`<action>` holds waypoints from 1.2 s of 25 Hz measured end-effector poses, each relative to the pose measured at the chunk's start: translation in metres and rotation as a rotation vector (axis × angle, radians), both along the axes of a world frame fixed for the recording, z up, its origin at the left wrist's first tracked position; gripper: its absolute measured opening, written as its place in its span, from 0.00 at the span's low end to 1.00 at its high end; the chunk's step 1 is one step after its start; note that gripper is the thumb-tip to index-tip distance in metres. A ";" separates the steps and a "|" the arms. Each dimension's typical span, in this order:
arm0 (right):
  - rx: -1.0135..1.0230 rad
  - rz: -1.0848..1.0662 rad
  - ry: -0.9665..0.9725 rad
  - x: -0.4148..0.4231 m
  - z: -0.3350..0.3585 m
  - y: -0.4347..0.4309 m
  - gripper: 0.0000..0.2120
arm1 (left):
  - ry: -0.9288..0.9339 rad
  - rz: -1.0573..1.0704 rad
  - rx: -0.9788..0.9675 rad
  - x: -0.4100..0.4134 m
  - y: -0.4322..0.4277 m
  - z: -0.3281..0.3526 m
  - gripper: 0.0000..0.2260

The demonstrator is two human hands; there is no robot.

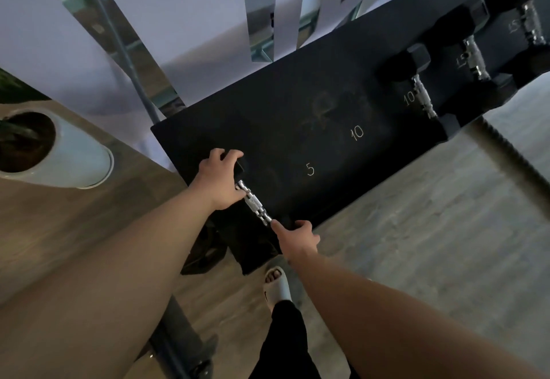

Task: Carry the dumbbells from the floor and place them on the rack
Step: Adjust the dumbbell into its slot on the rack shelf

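Rack (297,117): hands (221,181) clasp dumbbell (253,202) ends

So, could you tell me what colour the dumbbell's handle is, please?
Shiny silver metal, between black ends: dumbbell's handle, clearest in the head view.

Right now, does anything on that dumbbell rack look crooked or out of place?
Nothing looks damaged. The dumbbell held by both hands sits at the rack's left end, while marked spots 5 and 10 lie bare.
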State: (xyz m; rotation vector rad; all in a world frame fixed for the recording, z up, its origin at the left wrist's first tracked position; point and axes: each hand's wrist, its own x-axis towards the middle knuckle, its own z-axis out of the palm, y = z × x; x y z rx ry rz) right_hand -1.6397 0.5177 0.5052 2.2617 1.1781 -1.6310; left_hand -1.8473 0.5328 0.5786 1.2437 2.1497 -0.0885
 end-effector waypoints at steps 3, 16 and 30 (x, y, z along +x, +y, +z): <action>0.038 -0.098 -0.005 -0.009 -0.008 -0.008 0.42 | 0.011 -0.036 0.032 -0.005 0.000 -0.012 0.39; 0.092 -0.177 0.068 -0.003 0.001 0.001 0.34 | 0.022 -0.083 0.095 -0.012 0.009 -0.011 0.34; 0.163 -0.260 0.031 0.106 0.018 0.159 0.32 | 0.152 -0.343 0.159 0.098 0.186 0.020 0.32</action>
